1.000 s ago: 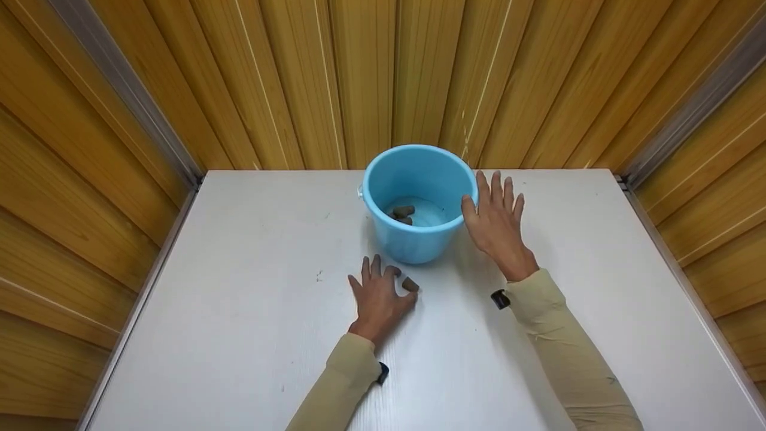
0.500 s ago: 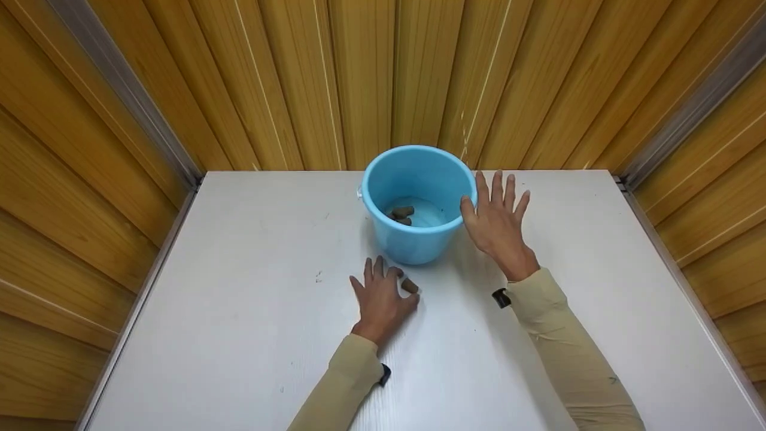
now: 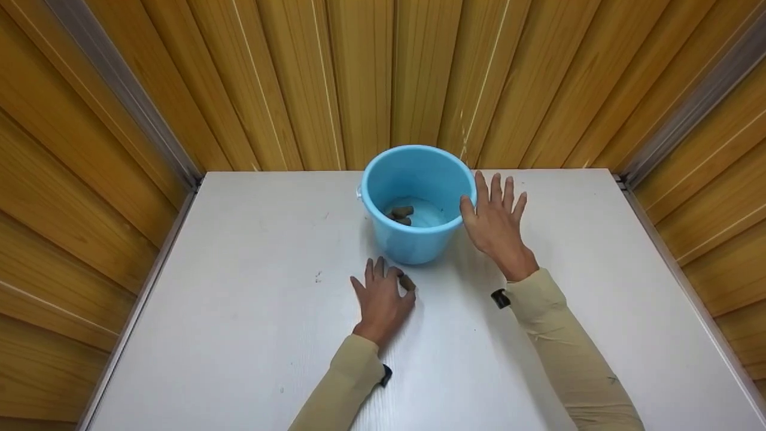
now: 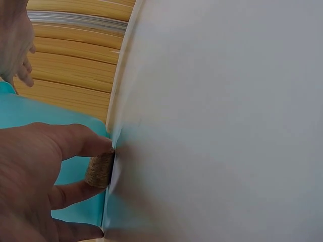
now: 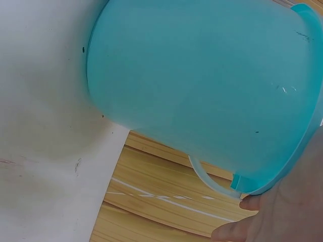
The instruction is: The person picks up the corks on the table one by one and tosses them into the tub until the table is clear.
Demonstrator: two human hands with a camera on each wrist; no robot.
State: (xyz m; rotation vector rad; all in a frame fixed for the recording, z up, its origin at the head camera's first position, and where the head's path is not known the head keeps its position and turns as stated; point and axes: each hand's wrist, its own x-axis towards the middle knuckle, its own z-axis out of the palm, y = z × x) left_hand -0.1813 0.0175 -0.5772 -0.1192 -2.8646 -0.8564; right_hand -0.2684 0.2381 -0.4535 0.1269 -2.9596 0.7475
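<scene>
A brown cork [image 3: 407,282] lies on the white table just in front of a light blue bucket [image 3: 413,244]. My left hand [image 3: 383,302] pinches it between thumb and index finger, the other fingers spread. The left wrist view shows the cork's [image 4: 99,170] speckled surface, with thumb and fingertip at its two ends. Beside the bucket's right side, my right hand [image 3: 498,230] has its fingers extended and its thumb at the rim. In the right wrist view the hand [image 5: 285,212] is partly cut off by the frame edge. Several brown corks [image 3: 402,212] lie inside the bucket.
The white table [image 3: 257,269] carries the bucket near its back edge. Wood-patterned panels [image 3: 359,84] rise behind and at both sides. The bucket has a pale handle [image 5: 209,181] hanging on its outside.
My left thumb and index finger have closed in on the cork, which has shifted slightly. The right hand and the bucket have stayed almost still.
</scene>
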